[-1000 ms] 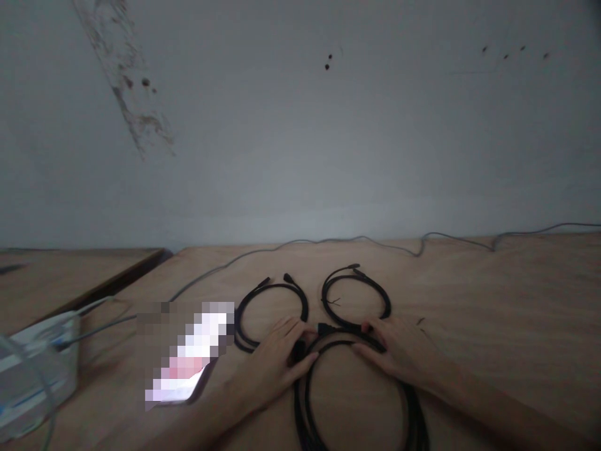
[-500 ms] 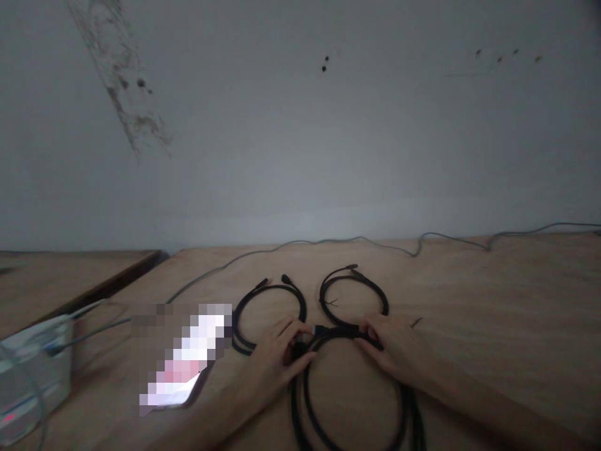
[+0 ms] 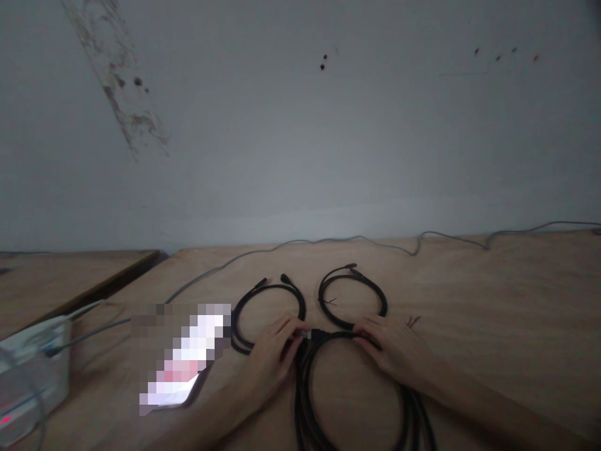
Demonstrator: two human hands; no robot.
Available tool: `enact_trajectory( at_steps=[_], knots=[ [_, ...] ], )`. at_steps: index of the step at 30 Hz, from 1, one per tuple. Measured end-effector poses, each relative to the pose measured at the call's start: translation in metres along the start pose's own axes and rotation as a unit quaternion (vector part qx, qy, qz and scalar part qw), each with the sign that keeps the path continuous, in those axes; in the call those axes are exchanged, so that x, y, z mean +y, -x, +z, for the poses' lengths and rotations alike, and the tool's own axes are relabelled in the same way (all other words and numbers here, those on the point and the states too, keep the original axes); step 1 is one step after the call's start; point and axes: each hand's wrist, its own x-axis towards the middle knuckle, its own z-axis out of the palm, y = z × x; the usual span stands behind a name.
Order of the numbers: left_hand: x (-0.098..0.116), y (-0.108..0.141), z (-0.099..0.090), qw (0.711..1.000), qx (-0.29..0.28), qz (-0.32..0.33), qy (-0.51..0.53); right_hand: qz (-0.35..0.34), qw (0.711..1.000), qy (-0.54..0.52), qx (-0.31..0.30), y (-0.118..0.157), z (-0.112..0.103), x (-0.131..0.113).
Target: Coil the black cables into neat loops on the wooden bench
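Observation:
A thick black cable [image 3: 306, 401] with a metal-tipped plug lies in large loops at the front middle. My left hand [image 3: 277, 344] is closed by the plug [image 3: 319, 335], its thumb and fingers pinched at the metal end. On the other side, my right hand [image 3: 387, 344] is closed round the upper right of the same loops. Beyond my hands rest two smaller coiled black cables, a left coil [image 3: 303, 307] and a right coil [image 3: 354, 277], each with its plug ends pointing up. A thin tie sticks out of the right coil.
At the left lies a phone with a lit, blurred screen [image 3: 197, 338]. A white box with cords [image 3: 56, 376] stands at the far left edge. One thin grey cord [image 3: 244, 255] runs along the wall. A small dark twist tie [image 3: 413, 322] lies beyond my right wrist.
The metal-tipped plug has shifted slightly down and left, and my left fingers have closed in at its end. Loops at the lower right have spread a little. The coils beyond stay put.

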Motion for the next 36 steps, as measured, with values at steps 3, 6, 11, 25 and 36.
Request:
enact_trajectory(
  at_steps=[3,6,11,25,36],
  knots=[
    [0.006,0.001,-0.004,1.0,-0.005,0.01,-0.002,0.005,1.0,-0.026,0.009,-0.001,-0.001,0.001],
    [0.011,0.004,-0.008,0.999,-0.035,0.04,-0.005,-0.002,0.998,-0.056,0.003,-0.003,-0.003,-0.003],
    [0.009,0.008,-0.007,0.996,-0.066,0.06,-0.029,0.007,0.999,-0.049,0.011,-0.004,-0.007,-0.014],
    [0.011,0.006,-0.005,0.999,-0.029,-0.007,-0.038,0.053,0.998,0.007,0.016,-0.004,-0.02,-0.011],
    [0.023,0.006,-0.018,0.985,-0.066,-0.098,-0.128,0.03,0.996,0.066,-0.053,-0.013,-0.088,0.016]
  ],
)
